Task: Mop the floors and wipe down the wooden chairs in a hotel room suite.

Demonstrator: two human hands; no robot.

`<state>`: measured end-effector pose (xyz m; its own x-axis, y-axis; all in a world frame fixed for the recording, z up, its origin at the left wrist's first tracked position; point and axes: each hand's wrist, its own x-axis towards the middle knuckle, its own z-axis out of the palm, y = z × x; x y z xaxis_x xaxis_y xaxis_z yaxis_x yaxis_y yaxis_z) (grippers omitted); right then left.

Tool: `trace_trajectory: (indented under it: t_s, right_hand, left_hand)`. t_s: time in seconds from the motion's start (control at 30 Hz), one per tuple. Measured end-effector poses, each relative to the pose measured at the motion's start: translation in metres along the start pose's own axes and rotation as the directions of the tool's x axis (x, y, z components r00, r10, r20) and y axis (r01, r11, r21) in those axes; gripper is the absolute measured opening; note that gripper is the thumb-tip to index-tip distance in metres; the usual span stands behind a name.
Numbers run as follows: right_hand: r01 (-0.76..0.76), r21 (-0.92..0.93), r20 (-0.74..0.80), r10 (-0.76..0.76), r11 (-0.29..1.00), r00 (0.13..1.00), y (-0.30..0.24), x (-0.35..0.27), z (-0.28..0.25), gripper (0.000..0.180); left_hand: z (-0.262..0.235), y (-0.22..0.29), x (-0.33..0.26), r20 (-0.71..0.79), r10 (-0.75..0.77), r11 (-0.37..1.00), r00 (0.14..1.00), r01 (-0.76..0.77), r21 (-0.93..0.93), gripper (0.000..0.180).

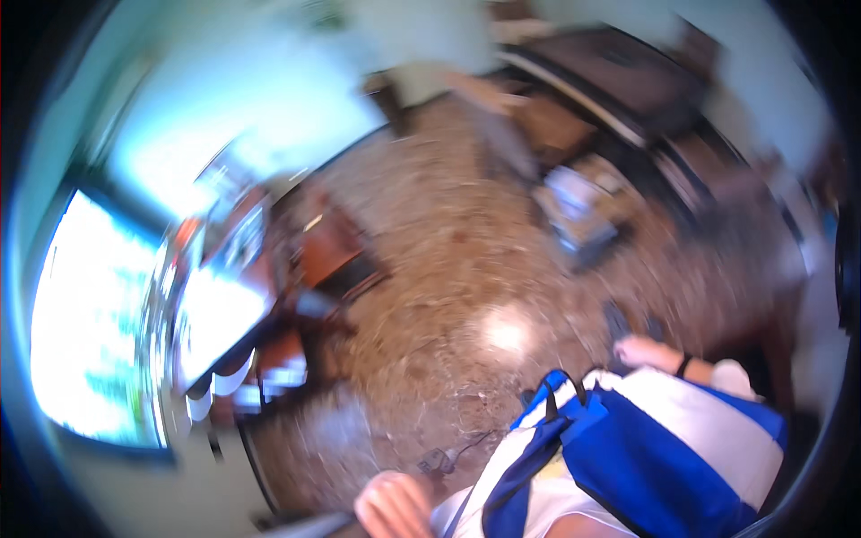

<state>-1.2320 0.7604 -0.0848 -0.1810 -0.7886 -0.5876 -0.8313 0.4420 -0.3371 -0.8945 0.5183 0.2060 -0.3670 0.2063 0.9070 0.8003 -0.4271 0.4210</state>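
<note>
Motion blur smears the whole head view. My left hand (395, 504) is low in the middle, its fingers seeming curled. Beside it lies a dark grey edge (314, 526); whether the hand touches that edge is unclear. My right hand (635, 351) reaches out at the right, with a black band (684, 364) round the wrist; its fingers are too smeared to read. Between me and that hand spreads a large blue and white fabric thing (646, 457) with dark trim and straps, bag-like in shape. It covers part of my right arm.
At the left, a wooden chair (330, 251) stands near a brightly lit table (220, 318) by a window (94, 323). A box-like pale thing (577, 211) rests on the brown floor (430, 224), near dark furniture (619, 76). A small object with a cord (437, 461) lies near my left hand.
</note>
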Motion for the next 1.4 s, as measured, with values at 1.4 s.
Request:
trace_trajectory:
  t_s: [1.4]
  right_hand:
    - [0.766,-0.402,0.177,-0.778,0.502,0.603,-0.916,0.726,-0.291,0.025]
  left_hand:
    - [-0.357,0.595,-0.287,-0.724,0.424,-0.286,0.545,0.839,0.463,0.009]
